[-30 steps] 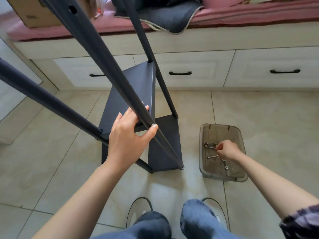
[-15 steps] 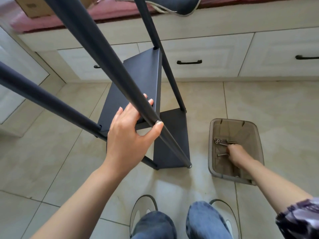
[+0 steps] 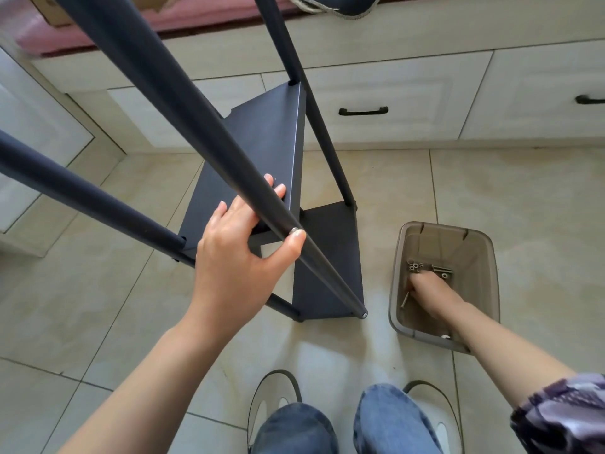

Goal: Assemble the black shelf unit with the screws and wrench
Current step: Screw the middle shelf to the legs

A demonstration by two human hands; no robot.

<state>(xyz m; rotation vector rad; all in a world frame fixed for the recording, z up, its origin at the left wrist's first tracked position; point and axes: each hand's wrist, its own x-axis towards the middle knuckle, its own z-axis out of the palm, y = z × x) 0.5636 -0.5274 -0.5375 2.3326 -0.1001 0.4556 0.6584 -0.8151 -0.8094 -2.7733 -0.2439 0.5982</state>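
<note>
Left hand (image 3: 235, 257) grips shelf pole (image 3: 183, 103); right hand (image 3: 432, 290) in screw bin (image 3: 491, 257), grip unclear

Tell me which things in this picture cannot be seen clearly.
- Right hand fingertips, head view: buried in the plastic bin; grip unclear.
- Screws: too small to count.
- Shelf poles: tops cut off by the frame's edge.
- Wrench: not visible.

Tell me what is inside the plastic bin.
The bin holds loose screws and nuts on its floor, plus the right hand reaching in. Anything under the hand is hidden, as is whether it grips a screw.
</note>
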